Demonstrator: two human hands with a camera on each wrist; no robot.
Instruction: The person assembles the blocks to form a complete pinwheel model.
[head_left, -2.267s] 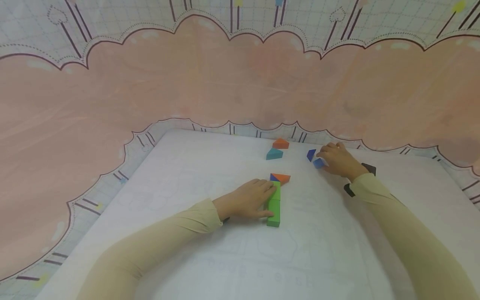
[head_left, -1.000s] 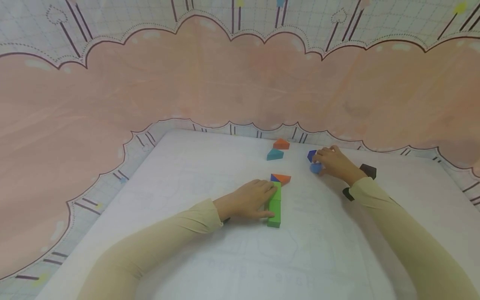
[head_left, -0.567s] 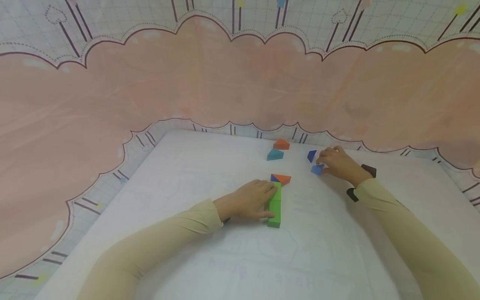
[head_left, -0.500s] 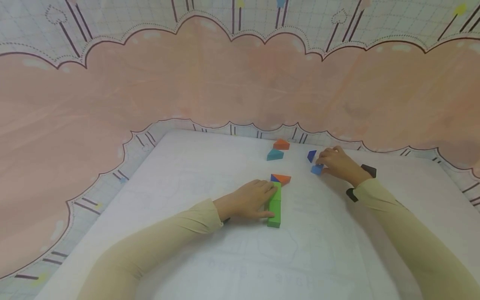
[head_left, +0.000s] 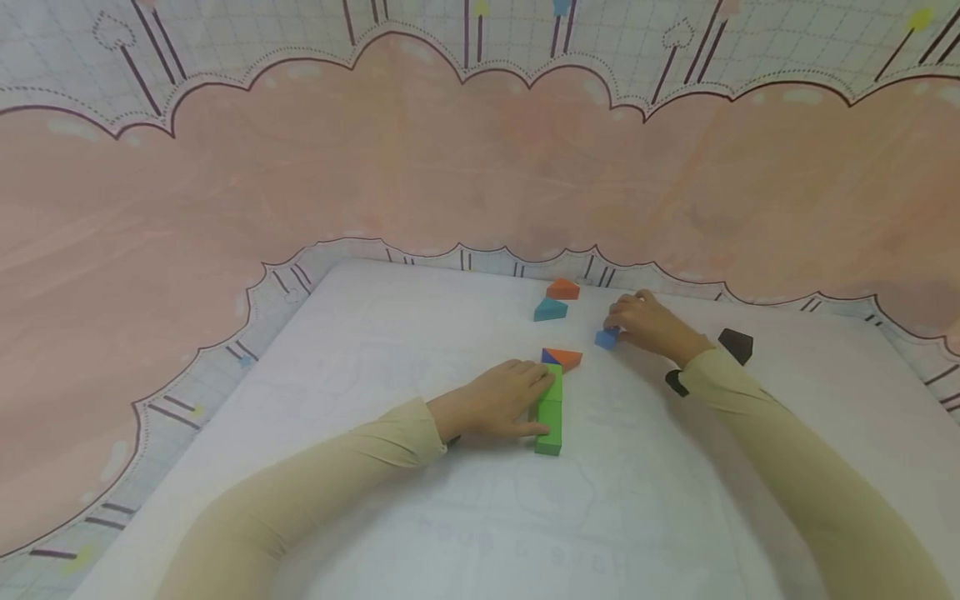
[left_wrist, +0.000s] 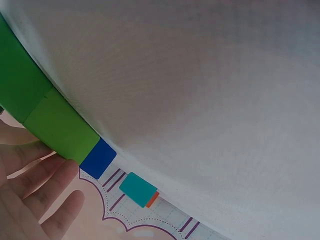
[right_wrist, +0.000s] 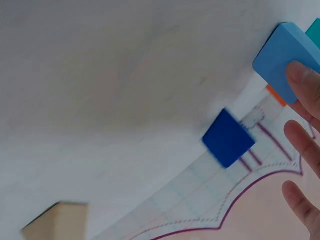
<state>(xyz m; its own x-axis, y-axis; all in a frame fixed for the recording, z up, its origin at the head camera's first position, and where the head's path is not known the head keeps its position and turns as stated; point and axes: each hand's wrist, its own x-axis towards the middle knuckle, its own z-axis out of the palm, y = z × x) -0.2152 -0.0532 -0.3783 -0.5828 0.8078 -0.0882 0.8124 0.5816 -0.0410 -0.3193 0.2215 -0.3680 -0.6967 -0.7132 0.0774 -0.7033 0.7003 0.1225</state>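
Two green blocks lie end to end on the white table [head_left: 420, 325]: a light green block [left_wrist: 62, 125] and a darker green block [head_left: 549, 429]. My left hand [head_left: 495, 398] rests against them, its fingers fairly straight along the light green one. A blue-and-orange piece [head_left: 567, 357] sits at their far end. My right hand [head_left: 651, 323] pinches a light blue block [right_wrist: 285, 57] with the thumb on its face, near the table's far side. Beyond it stands a dark blue block [right_wrist: 228, 138], which the right hand hides in the head view.
A teal block [head_left: 551, 310] and an orange block [head_left: 562, 289] stand near the far edge. A dark angular object [head_left: 737, 344] lies beyond the right wrist. A tan-sided object [right_wrist: 57, 222] is cut off in the right wrist view. A patterned pink cloth [head_left: 450, 167] borders the table.
My right hand has moved left with the light blue block, after turning it about in the fingers. The hand now covers the dark blue block. My left hand and the green blocks have stayed put.
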